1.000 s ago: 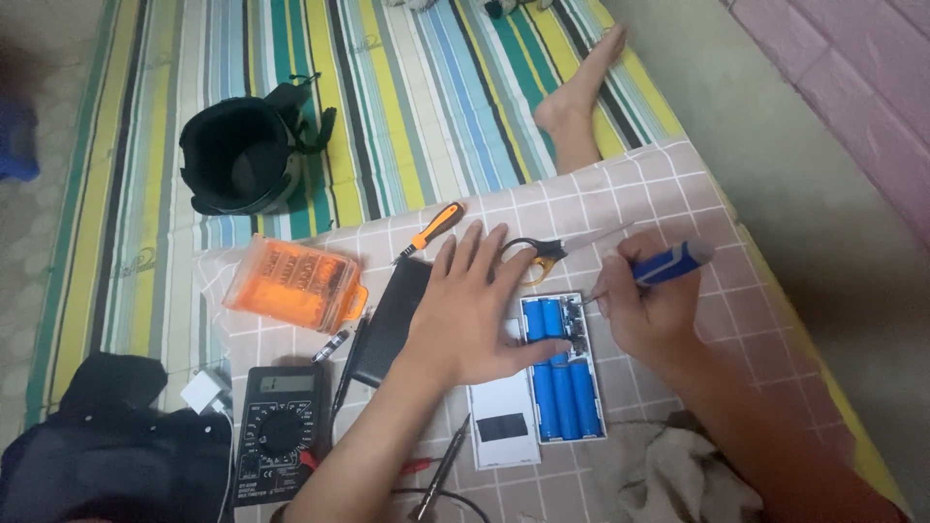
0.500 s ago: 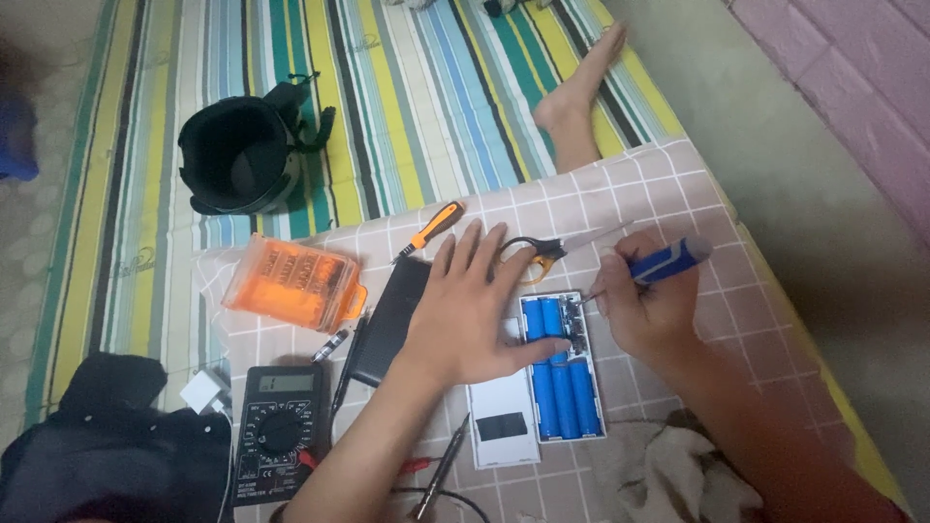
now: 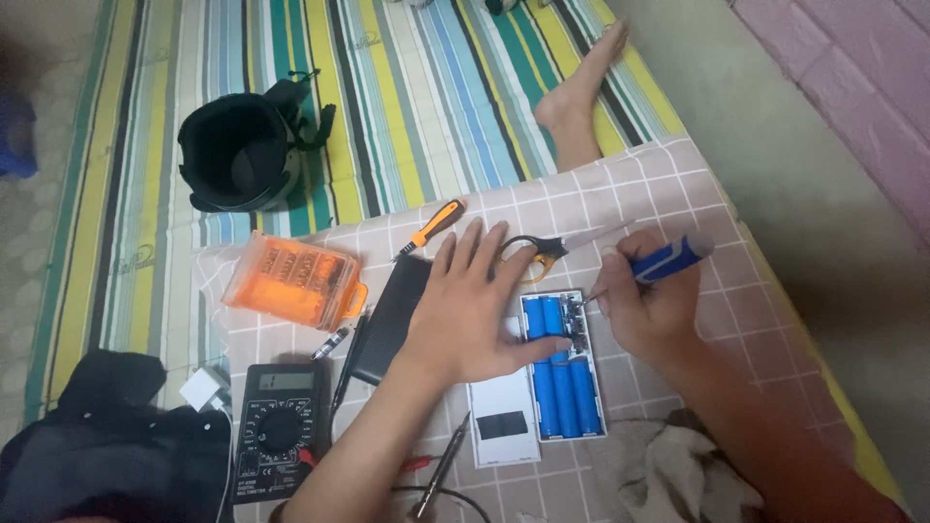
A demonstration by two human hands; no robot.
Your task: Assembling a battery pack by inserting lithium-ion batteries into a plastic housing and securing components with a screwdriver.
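Four blue cylindrical battery cells (image 3: pixel 562 373) sit side by side in a white rectangular plastic case (image 3: pixel 567 368) on the pink checked cloth (image 3: pixel 678 194) in front of me; the case's long axis runs from near me away toward the far edge, tilted slightly left at the top. Nearest me lie a black digital multimeter with a round dial (image 3: pixel 281 431) and a thin soldering iron (image 3: pixel 441 470). My left hand (image 3: pixel 475 310) lies flat and spread wide, fingers pointing away, its thumb pressing across the cells and holding nothing else. My right hand (image 3: pixel 649 305) is closed around a blue-handled screwdriver (image 3: pixel 659 263); its handle points up and right, its tip down and left onto the far end of the case. Just left of my left hand lies a black flat rectangular slab (image 3: pixel 387 320), then an orange transparent plastic bit box (image 3: pixel 295 281). Farther off are an orange-and-black-handled tool (image 3: pixel 431 228), black-handled scissors (image 3: pixel 542 254), a black fabric pouch (image 3: pixel 242 150) on the striped mat (image 3: pixel 426 87), and a bare foot (image 3: pixel 581 87).
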